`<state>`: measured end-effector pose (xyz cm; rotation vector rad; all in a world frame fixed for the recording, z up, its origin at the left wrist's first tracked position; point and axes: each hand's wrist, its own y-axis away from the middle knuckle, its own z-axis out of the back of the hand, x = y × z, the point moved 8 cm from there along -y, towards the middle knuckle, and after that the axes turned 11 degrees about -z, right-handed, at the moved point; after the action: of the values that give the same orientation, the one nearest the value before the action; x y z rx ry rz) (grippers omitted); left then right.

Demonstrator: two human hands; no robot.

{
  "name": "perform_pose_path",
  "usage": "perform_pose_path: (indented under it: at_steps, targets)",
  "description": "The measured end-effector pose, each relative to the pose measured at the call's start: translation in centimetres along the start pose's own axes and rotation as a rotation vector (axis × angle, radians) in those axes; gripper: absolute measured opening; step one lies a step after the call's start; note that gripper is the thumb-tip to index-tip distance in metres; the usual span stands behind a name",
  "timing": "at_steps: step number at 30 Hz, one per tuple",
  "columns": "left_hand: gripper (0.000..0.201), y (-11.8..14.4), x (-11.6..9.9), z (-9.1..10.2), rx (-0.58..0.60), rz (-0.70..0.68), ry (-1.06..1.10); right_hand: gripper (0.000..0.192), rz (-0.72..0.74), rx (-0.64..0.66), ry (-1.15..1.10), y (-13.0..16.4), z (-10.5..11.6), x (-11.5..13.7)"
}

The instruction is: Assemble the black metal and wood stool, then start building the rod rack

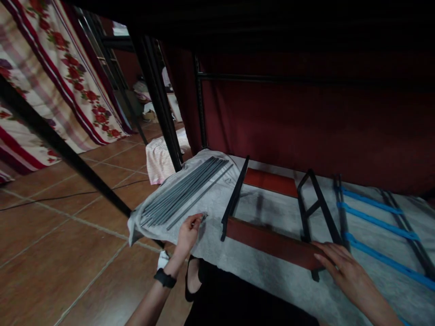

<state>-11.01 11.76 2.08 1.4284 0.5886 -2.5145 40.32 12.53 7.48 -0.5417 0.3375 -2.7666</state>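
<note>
A grey sheet [272,271] covers the bed; on it lies a black frame [306,213] with red boards, the right hand [343,267] resting flat, fingers loose, on the near board [272,244]. Left of it lies a bundle of grey rods [185,190]; the left hand [186,233] pinches one rod's tip [203,218].

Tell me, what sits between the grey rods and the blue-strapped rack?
In the head view, a black frame with two reddish boards lies between the grey rods and the blue-strapped rack. The right hand rests on its near board.

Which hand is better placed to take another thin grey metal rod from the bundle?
Probably left: the left hand sits beside the bundle of thin grey metal rods; the right hand rests on the reddish-brown wooden board.
</note>
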Motion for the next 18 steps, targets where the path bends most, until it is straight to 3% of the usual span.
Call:
perform_pose_path:
  at_steps: [2, 5, 11, 15, 18]
  targets:
    - [0.030, -1.4, 2.0, 0.7, 0.050, 0.030, -0.193, 0.047, 0.009, -0.001, 0.011, 0.1, 0.0, -0.1]
    - [0.022, -2.9, 3.3, -0.7, 0.179, 0.023, -0.339, 0.049, 0.022, -0.012, 0.030, 0.2, 0.0, -0.4]
    - [0.008, -3.0, 3.9, -2.6, 0.170, 0.058, -0.375, 0.048, 0.021, 0.001, 0.040, 0.3, -0.1, -0.4]
    - [0.015, -3.3, 4.3, -1.3, 0.139, 0.130, -0.315, 0.048, -0.002, -0.006, 0.037, 0.3, 0.2, -0.1]
    - [0.016, -3.7, 3.0, 0.3, 0.110, 0.152, -0.220, 0.047, 0.008, -0.009, 0.037, 0.2, 0.3, 0.1]
